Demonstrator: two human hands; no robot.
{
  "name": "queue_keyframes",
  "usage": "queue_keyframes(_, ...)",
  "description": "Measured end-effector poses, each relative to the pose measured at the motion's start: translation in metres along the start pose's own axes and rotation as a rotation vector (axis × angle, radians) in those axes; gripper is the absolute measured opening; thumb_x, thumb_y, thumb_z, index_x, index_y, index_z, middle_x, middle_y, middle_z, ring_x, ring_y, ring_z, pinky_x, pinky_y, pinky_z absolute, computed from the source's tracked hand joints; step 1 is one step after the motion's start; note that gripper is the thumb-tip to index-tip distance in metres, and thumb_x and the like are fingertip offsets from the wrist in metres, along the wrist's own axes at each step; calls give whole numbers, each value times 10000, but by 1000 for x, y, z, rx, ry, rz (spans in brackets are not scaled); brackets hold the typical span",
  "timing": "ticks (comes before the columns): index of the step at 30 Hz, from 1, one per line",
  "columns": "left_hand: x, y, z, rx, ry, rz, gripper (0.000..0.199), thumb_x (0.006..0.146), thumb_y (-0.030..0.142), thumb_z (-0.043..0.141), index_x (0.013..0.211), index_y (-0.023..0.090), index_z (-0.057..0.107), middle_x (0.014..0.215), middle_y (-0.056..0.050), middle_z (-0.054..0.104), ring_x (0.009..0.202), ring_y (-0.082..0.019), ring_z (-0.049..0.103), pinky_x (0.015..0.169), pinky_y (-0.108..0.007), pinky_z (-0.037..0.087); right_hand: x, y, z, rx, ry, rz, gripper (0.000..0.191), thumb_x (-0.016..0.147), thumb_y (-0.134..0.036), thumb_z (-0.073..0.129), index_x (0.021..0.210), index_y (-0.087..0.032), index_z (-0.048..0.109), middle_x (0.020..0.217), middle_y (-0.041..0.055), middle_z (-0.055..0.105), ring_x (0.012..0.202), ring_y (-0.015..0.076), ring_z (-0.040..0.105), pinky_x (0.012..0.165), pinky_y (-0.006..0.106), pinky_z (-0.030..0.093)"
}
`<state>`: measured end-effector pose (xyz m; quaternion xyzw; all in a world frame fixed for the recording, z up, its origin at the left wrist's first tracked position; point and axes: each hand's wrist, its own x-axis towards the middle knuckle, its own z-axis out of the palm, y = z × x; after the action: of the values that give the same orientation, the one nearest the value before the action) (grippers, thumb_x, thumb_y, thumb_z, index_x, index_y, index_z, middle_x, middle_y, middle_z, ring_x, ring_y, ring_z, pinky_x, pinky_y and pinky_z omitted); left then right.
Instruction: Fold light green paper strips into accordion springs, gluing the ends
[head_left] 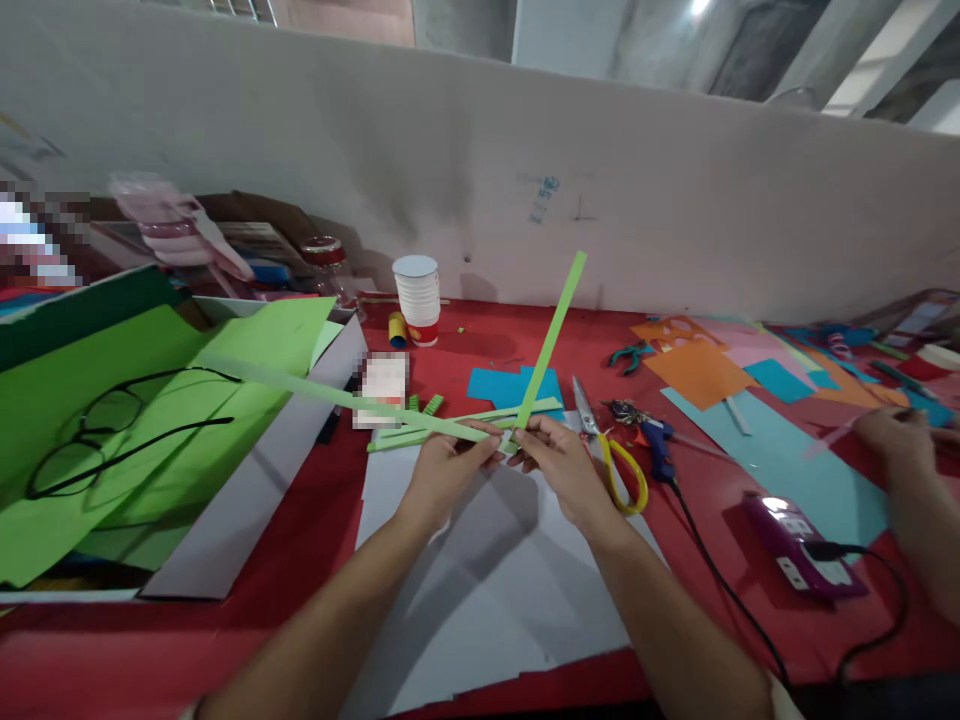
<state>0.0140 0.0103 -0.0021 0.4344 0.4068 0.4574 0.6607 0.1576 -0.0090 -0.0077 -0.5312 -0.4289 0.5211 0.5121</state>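
My left hand (450,467) pinches the end of a long pale green paper strip (330,393) that reaches up to the left. A brighter green strip (553,335) stands up from my right hand (555,463), whose fingers are closed on its lower end. The two strip ends come close together between my fingertips, over white paper sheets (480,590); whether they touch is hard to make out. Several more green strips (397,437) lie just behind my hands, beside small folded green pieces (433,405). Scissors with yellow handles (624,475) rest right of my right hand.
At left is a box (277,470) with green sheets and glasses (97,430). Behind stand stacked paper cups (418,300). Rightward lie a blue glue gun (658,450), its cord, a purple power socket (802,550) and coloured paper (697,372). Another person's hand (896,440) is at far right.
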Motion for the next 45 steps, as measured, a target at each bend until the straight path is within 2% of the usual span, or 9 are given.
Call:
queue_keyframes(16,4,-3,-5,107,83,90,110,651,242,683,713,162,640,578,11,590,574,-127,550,581,-254,452,1,0,1,30,-23,81,167,690,-311,649,770,-174,595,685,-19,614,592,102,571,577,230,428)
queue_keyframes(20,-3,-2,-5,334,132,359,82,708,282,636,738,206,651,727,-24,654,696,-170,605,689,-304,488,1,6,2,-64,-26,74,151,682,-251,601,817,-182,601,653,-28,590,572,118,570,574,250,445)
queue_keyframes(23,-12,-1,-4,509,-6,595,70,743,256,608,741,230,672,789,-55,685,804,-202,619,790,-330,473,0,11,2,-134,-94,55,263,668,-195,549,926,-199,598,584,-51,557,509,127,546,523,252,430)
queue_keyframes(28,-18,-4,-1,574,-137,705,119,779,205,566,814,235,675,816,-63,693,801,-195,626,783,-317,478,-3,19,2,-429,-85,13,466,663,-116,502,1115,-213,565,514,-51,559,446,150,523,457,247,373)
queue_keyframes(31,-13,-4,-2,564,-44,640,92,765,233,588,791,245,676,804,-54,683,780,-194,613,769,-314,482,-4,14,0,-669,-56,-138,394,709,-158,569,1094,-237,592,579,-14,625,546,177,584,535,261,388)
queue_keyframes(36,-1,-1,-4,293,55,298,132,681,321,665,734,200,671,736,-35,643,637,-170,608,621,-289,501,-9,-16,-37,-992,296,-250,222,841,-329,507,1024,-238,593,797,62,691,729,212,625,642,292,395)
queue_keyframes(40,0,0,-3,61,31,-24,177,603,286,700,719,158,662,626,-24,641,602,-163,610,602,-284,489,-20,-23,-106,-1197,597,-103,202,784,-349,549,904,-191,586,915,131,661,845,264,610,669,329,409)
queue_keyframes(42,-1,-1,-2,97,-4,-57,126,589,237,687,684,159,663,537,2,600,528,-128,560,532,-242,446,-21,-14,-139,-1261,654,2,328,663,-391,663,892,-170,585,917,155,655,854,297,603,666,347,418)
queue_keyframes(45,-4,-5,1,231,-180,-62,82,582,157,648,658,163,679,545,4,592,526,-114,534,485,-213,401,-19,0,-164,-1171,627,117,296,591,-375,688,788,-176,591,808,109,665,744,265,616,620,330,431)
